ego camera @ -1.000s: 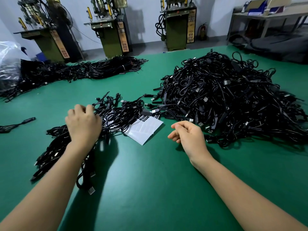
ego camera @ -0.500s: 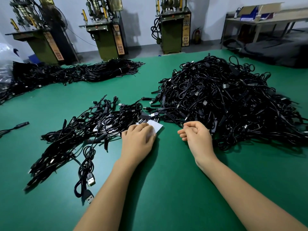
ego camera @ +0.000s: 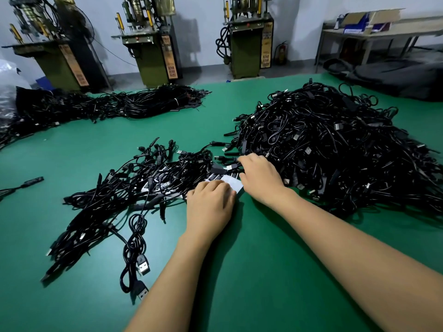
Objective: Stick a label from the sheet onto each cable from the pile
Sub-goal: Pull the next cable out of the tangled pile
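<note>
Left hand point(ego camera: 211, 204) palm-down on the white label sheet point(ego camera: 233, 184), fingers bent over its near edge, pressing it to the green table point(ego camera: 263, 271). Right hand point(ego camera: 260, 179) at the sheet's far right corner, against the foot of the big cable pile point(ego camera: 335, 144); fingers curled downward, tips hidden, can't tell if they hold a label or cable. Sheet lies between the big pile and a smaller spread of labelled cables point(ego camera: 134, 188) to the left
</note>
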A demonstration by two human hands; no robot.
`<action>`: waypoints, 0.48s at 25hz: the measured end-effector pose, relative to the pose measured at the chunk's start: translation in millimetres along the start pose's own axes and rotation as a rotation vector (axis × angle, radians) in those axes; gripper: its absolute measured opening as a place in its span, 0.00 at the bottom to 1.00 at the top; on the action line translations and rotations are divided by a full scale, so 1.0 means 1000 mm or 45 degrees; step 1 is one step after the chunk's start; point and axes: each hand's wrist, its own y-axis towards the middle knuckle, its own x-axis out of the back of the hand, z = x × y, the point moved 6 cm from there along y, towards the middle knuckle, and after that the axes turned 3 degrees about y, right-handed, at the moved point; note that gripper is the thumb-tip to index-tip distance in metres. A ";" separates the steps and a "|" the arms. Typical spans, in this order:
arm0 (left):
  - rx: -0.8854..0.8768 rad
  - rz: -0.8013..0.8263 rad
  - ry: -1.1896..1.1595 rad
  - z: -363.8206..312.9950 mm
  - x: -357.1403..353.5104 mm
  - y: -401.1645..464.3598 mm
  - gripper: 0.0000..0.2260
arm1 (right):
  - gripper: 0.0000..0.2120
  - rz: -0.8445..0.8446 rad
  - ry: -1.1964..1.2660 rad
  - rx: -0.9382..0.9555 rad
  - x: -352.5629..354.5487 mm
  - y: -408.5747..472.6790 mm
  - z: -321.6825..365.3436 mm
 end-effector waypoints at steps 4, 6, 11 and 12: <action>-0.011 -0.025 -0.028 0.001 0.003 0.001 0.11 | 0.13 -0.088 -0.182 -0.005 -0.004 0.004 -0.002; -0.013 -0.020 -0.035 0.000 0.003 0.000 0.10 | 0.10 -0.117 -0.102 -0.007 0.000 0.004 -0.003; -0.022 -0.008 -0.039 -0.001 0.004 0.000 0.10 | 0.03 -0.172 0.356 -0.135 0.028 0.006 -0.013; -0.020 -0.002 -0.041 0.000 0.004 0.000 0.10 | 0.03 -0.248 0.462 -0.160 0.039 0.005 -0.015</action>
